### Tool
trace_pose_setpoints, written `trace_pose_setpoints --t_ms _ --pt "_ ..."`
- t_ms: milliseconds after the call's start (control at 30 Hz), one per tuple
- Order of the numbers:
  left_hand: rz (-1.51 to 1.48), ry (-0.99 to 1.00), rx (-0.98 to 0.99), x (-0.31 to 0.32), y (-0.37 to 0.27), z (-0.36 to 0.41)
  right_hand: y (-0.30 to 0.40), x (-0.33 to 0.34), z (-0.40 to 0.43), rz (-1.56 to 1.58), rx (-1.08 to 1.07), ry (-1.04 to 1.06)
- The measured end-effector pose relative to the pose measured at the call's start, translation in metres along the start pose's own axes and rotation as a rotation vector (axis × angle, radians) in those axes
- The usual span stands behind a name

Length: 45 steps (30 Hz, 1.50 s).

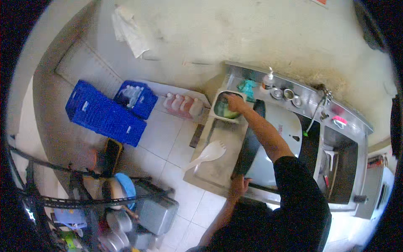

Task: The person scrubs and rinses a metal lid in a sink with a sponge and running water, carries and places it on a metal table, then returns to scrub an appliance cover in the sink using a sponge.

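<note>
My right hand [235, 103] reaches down into a small rectangular metal container [214, 118] with something green in it, at the far end of the steel drainboard [217, 170]. Its fingertips are hidden, so I cannot tell whether they grip anything. My left hand [240, 186] is closed around the near end of a long dark tray [247, 154], tilted between the drainboard and the sink. To the right of that tray lies a pale cutting board [277, 126] with a dark handle hole, over the basin. A white plastic scoop [211, 152] lies on the drainboard.
Along the back ledge are a green cloth [247, 88], a pump bottle [267, 82] and metal lids [277, 93]. A tap [318, 108] stands by the basins; utensils lie in the right basin [346, 170]. Blue crates [108, 113], jugs [184, 105] and a pan rack [88, 200] stand left.
</note>
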<state>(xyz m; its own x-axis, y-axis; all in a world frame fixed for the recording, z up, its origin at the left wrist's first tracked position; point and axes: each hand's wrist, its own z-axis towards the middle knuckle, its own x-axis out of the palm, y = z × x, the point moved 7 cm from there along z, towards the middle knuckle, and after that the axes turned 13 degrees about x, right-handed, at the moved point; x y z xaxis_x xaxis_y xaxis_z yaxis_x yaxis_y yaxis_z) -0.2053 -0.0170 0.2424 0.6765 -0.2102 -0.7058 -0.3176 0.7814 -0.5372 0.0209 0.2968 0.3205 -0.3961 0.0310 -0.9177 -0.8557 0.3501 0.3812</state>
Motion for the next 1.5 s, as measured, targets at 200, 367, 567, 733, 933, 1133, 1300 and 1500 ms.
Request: trace_pose_setpoints --t_ms 200,367,567,733,933,1133,1300,1500 --pt "-0.031 0.141 -0.01 0.015 0.007 0.01 -0.032 -0.029 0.008 0.248 0.059 -0.031" --pt "-0.051 0.127 -0.059 0.005 0.008 0.005 -0.015 -0.06 -0.026 0.339 0.047 -0.25" --pt "-0.132 0.29 -0.148 0.022 0.013 -0.008 -0.027 -0.097 -0.039 0.297 0.082 -0.453" --pt "-0.151 0.224 -0.12 0.001 0.006 0.003 -0.023 -0.114 -0.073 0.827 0.276 0.028" --pt "-0.188 0.178 -0.071 -0.006 0.014 0.005 -0.088 -0.151 -0.159 1.474 0.078 -0.12" --pt "-0.075 0.196 -0.031 -0.004 0.02 0.008 -0.234 -0.142 -0.297 1.748 0.413 -0.316" --pt "-0.231 0.471 -0.104 -0.013 0.01 0.033 -0.259 -0.083 -0.357 0.998 0.577 -0.652" --pt "-0.358 0.089 -0.079 -0.049 -0.049 0.142 -0.18 -0.094 -0.395 0.581 0.538 -1.003"
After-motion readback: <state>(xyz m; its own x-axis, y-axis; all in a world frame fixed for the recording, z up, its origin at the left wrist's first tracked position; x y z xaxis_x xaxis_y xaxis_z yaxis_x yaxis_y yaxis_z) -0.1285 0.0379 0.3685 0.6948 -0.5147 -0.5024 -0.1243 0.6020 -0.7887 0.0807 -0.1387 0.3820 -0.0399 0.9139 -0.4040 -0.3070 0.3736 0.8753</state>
